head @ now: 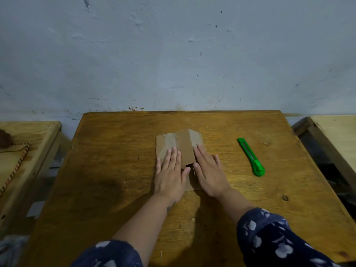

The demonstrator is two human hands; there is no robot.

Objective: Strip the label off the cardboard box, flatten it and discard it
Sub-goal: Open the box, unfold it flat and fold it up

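A brown cardboard box (182, 144) lies flattened in the middle of the wooden table (119, 151), its flaps spread toward the wall. My left hand (170, 173) rests palm down on its left half, fingers straight and together. My right hand (209, 170) lies palm down on its right half, fingers pointing away from me. Both hands press flat on the cardboard and grip nothing. The near part of the box is hidden under my hands. No label is visible on the exposed cardboard.
A green utility knife (251, 157) lies on the table to the right of the box. A lighter wooden table (23, 151) stands at the left, another (335, 132) at the right. A grey-blue wall (173, 54) rises right behind the table.
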